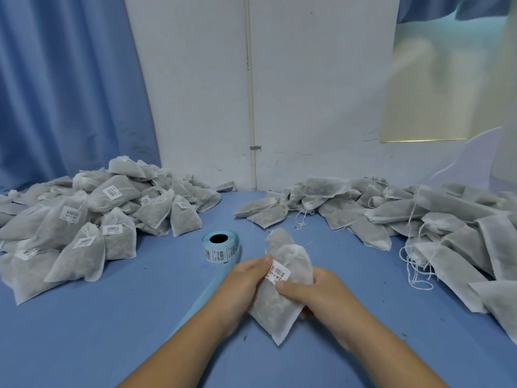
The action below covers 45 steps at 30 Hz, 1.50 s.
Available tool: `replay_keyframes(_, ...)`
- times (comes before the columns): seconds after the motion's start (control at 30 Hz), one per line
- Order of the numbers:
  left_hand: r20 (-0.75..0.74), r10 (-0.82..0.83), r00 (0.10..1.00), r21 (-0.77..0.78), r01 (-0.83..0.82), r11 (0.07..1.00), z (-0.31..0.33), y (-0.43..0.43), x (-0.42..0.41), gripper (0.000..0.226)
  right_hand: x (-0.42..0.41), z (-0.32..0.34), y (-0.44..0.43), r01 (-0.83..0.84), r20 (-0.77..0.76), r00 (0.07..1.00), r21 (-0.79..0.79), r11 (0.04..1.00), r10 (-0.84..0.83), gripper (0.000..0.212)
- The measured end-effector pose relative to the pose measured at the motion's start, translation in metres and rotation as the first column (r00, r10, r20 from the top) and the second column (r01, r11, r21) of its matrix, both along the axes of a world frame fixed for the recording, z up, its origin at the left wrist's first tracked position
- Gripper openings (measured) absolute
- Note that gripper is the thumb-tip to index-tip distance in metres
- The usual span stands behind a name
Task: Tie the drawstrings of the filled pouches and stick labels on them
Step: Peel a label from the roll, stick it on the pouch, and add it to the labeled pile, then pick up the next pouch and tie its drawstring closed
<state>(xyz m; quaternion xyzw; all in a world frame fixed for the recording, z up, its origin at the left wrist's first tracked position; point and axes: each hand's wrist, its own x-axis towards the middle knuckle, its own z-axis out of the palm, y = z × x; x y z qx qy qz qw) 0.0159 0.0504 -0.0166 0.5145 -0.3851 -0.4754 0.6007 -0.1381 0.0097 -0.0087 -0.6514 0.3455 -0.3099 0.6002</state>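
Observation:
A filled white fabric pouch (285,278) is held between both hands over the blue table, its tied end pointing away from me. A small barcode label (278,273) lies on its upper face. My left hand (246,281) grips the pouch's left side with the thumb at the label's left end. My right hand (310,289) grips the right side, its thumb pressing the label's lower edge. A roll of labels (220,247) stands on the table just beyond my left hand.
A heap of tied, labelled pouches (92,217) fills the left of the blue table (140,317). A heap of pouches with loose drawstrings (419,222) covers the right. Beyond are a white wall and a blue curtain.

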Motion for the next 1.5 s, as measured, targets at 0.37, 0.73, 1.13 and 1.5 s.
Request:
replay_keyframes(0.37,0.043,0.164,0.985,0.077,-0.167,0.983,0.027,-0.009,0.012,0.031,0.022,0.004,0.018,0.064,0.074,0.995,0.005,0.998,-0.064,0.011)
replay_keyframes(0.73,0.101,0.147,0.984,0.062,-0.154,0.986,0.037,0.005,0.091,0.031,0.069,0.029,0.004,-0.022,0.326,0.94,0.354,0.935,-0.101,0.01)
replay_keyframes(1.13,0.079,0.344,0.935,0.057,-0.349,0.935,0.051,-0.001,0.173,0.019,0.197,0.099,-0.058,-0.181,0.56,0.824,0.404,0.897,-0.086,0.01)
replay_keyframes(1.5,0.03,0.259,0.965,0.018,-0.26,0.966,0.075,-0.043,0.131,0.02,0.198,0.062,-0.126,-0.092,0.348,0.937,0.283,0.955,-0.012,0.014)
